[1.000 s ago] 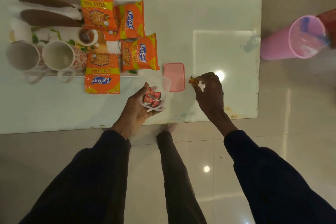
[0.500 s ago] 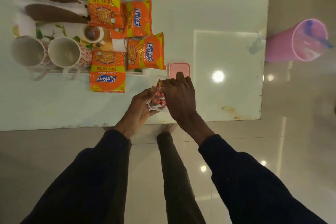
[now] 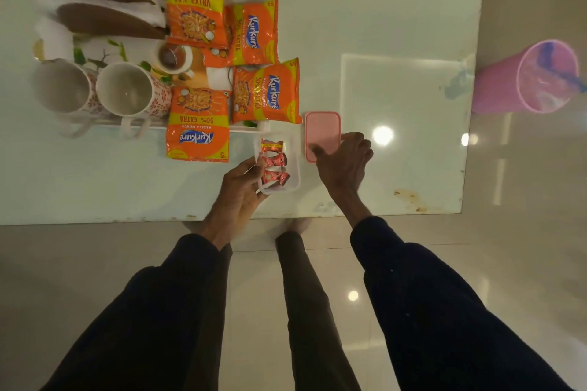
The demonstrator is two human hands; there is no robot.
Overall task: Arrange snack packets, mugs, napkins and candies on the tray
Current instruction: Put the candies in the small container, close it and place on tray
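lid (image 3: 322,132) under right hand (image 3: 344,165), beside candy box (image 3: 293,179).

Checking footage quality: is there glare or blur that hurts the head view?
Head view: dim, warm light; a bright lamp reflection glares on the glossy white table beside the right hand; more glints on the floor tiles; wide-angle bending at the edges; the red candy wrappers in the clear plastic box stay legible.

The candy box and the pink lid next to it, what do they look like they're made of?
Candy box: likely thin clear plastic, since the red wrappers and tabletop show through its walls. Pink lid: probably opaque moulded plastic with a matte finish, rounded corners and a raised rim.
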